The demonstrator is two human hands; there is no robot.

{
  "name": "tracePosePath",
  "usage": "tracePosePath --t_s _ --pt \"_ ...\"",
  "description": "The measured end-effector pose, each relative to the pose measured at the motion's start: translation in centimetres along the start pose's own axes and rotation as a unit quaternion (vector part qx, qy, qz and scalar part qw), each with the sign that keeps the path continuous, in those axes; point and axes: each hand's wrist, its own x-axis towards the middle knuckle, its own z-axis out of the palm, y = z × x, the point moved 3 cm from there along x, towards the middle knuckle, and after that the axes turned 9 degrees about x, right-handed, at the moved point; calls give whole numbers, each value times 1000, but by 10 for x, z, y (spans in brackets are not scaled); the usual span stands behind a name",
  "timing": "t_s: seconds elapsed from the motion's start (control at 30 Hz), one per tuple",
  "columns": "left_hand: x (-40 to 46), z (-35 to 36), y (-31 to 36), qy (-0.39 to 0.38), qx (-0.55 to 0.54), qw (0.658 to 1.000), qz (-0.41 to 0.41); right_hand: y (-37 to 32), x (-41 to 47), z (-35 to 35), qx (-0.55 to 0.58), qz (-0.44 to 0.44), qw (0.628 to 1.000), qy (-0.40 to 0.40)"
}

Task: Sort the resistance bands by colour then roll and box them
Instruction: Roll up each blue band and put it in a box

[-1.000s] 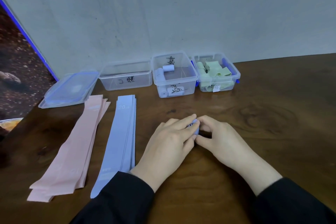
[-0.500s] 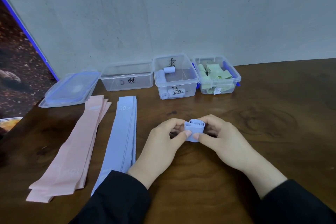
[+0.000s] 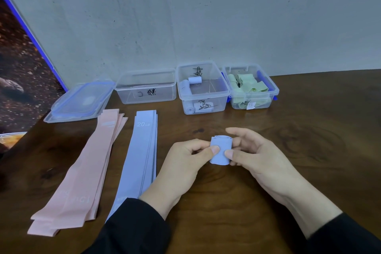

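— Hands?

— Both are gripping one rolled blue band (image 3: pixel 220 149) just above the table (image 3: pixel 299 161). The left hand (image 3: pixel 183 163) is pinching it from its side, thumb pressing on the front, fingers curling behind. The right hand (image 3: pixel 255 156) is pinching the other side, thumb on the front; its forefinger is reaching over the top edge of the roll.

— The roll itself?

— Standing roughly upright between the two hands, open end showing at the top. Black sleeves (image 3: pixel 132 229) are covering both wrists.

— Around them?

— Left of the hands, a flat blue stack (image 3: pixel 142 154), marked "20 LB", is lying lengthwise on the table. Beside it, further left, a pink stack (image 3: pixel 86 173) is fanning out slightly.

— Boxes?

— Three clear boxes are sitting in a row against the wall (image 3: pixel 185 16). The left box (image 3: pixel 146 87) is showing nothing inside but a handwritten mark. The middle box (image 3: pixel 203 87) is holding several blue rolls. The right box (image 3: pixel 250 87) is holding loose green bands. A lid (image 3: pixel 80 101) is lying at the row's left end.
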Motion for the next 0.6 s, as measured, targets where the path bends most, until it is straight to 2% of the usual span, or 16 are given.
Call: tracePosePath --t_s 0.23,0.33,0.6 --pt "0 0 0 -14 -8 1000 0 7 0 5 -5 -12 1000 12" --pt "0 -1 0 -8 6 1000 -2 9 1 5 -17 -15 1000 4" --pt "0 -3 1 -1 -38 999 1 13 0 4 -1 -7 1000 -25"
